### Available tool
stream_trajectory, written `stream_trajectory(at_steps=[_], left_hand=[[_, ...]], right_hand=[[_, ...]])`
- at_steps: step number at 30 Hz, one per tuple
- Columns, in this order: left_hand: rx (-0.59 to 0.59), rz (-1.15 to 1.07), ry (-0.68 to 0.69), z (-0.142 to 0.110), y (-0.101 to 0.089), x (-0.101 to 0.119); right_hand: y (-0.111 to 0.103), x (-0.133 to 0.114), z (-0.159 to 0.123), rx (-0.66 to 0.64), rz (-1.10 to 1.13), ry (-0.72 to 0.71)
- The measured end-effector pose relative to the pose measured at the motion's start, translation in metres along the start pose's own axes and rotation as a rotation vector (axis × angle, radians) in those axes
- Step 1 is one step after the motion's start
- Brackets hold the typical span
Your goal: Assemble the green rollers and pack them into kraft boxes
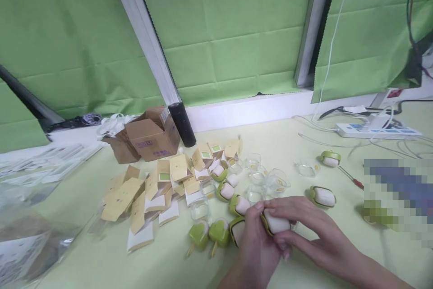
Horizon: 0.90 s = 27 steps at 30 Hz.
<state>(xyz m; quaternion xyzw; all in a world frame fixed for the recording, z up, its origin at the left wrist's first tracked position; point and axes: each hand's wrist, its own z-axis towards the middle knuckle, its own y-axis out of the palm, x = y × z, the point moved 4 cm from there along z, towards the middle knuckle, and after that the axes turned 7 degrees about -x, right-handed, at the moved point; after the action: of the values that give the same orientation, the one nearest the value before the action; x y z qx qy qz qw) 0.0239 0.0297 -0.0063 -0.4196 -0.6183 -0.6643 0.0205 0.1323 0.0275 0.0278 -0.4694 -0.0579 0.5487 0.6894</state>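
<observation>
Packing workshop, boxes (152, 138) across worktable (324, 244)

A rounded white piece (279, 223) in a partly visible green casing (266, 226) sits tilted between both hands (259, 246).

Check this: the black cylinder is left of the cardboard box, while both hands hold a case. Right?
No: the head view shows the black cylinder right of the cardboard box. The left hand and right hand do hold a case.
</observation>
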Motion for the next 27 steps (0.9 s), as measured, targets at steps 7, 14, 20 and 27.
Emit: stream_trajectory(at_steps=[7, 14, 20, 27], left_hand=[[0.021, 0.182, 0.011, -0.008, 0.000, 0.005], [0.084, 0.240, -0.058, -0.009, -0.003, 0.007], [0.173, 0.378, -0.092, -0.010, -0.008, 0.004], [0.210, 0.392, -0.085, -0.013, -0.003, 0.003]], right_hand=[[-0.009, 0.004, 0.002, -0.073, 0.109, 0.158], [-0.017, 0.006, 0.005, -0.103, 0.245, 0.169], [-0.012, -0.003, 0.010, -0.049, 0.148, 0.075], [-0.005, -0.010, 0.008, 0.054, 0.069, 0.043]])
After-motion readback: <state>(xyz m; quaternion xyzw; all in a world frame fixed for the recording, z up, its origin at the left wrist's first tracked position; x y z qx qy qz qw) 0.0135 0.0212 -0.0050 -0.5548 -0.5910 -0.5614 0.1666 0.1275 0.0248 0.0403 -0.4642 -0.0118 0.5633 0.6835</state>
